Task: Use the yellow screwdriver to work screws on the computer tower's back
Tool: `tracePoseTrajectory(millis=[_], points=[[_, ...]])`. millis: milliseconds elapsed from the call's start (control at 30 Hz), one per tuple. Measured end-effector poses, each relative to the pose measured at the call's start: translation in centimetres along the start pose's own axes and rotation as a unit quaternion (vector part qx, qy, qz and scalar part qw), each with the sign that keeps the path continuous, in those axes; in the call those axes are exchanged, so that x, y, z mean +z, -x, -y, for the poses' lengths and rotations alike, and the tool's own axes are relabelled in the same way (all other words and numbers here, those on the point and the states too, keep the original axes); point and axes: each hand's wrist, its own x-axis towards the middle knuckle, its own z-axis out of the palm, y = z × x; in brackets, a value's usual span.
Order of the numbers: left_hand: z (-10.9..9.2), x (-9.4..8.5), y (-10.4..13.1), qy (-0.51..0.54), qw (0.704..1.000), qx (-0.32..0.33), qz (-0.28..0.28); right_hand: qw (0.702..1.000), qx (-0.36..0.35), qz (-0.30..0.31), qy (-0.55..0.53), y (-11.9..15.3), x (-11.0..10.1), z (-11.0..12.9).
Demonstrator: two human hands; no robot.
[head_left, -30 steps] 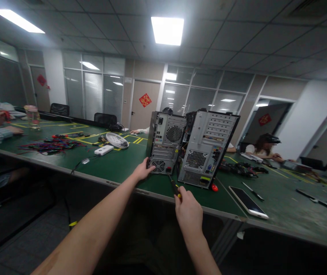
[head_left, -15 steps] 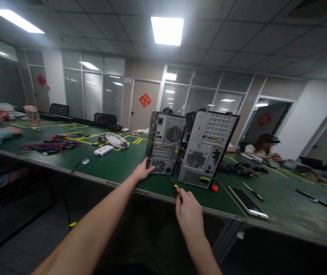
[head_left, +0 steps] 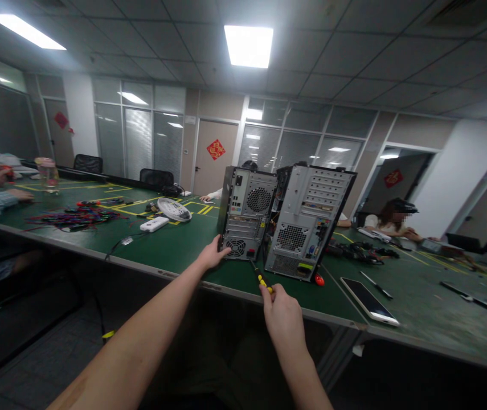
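Note:
My left hand (head_left: 213,254) grips the lower left corner of a smaller computer case (head_left: 248,199); its thumb lies on the back panel by the fan grille and the fingers go round the side. In my right hand (head_left: 283,313) is a screwdriver (head_left: 261,277) with a yellow and black handle, held by the fingers at the handle's end. The shaft points up to the bottom edge of the back panel, near the red switch by the power socket. Whether the tip sits in a screw is too small to tell. A larger computer case (head_left: 307,222) stands upright at the right.
On the green table (head_left: 175,250) lie a phone (head_left: 369,300), a pen-like tool (head_left: 376,285), black cables (head_left: 360,250), coloured wires (head_left: 76,218), a white power bank-like box (head_left: 154,224) and a round white tray (head_left: 175,209). Other people sit at the left, far side and right.
The screwdriver's handle has turned, showing more yellow, and my right fingers have shifted slightly lower along it. My left hand and both cases have stayed put.

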Motion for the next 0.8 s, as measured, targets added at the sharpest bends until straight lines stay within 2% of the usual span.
tracePoseTrajectory(millis=[133,367,667,800], points=[[-0.02,0.05,-0.01,-0.001,1.0,0.002,0.0,1.0,-0.005,-0.009,0.009,0.01,0.22,-0.06],[0.19,0.21,-0.16,0.001,1.0,0.004,-0.003,0.996,-0.061,-0.05,0.028,0.48,0.54,-0.54],[0.27,0.2,-0.23,0.003,1.0,0.0,0.0,0.997,-0.065,-0.029,-0.001,0.68,0.51,-0.3],[-0.02,0.11,-0.05,0.002,1.0,-0.005,-0.001,0.996,-0.073,-0.045,0.02,0.81,0.5,-0.32]])
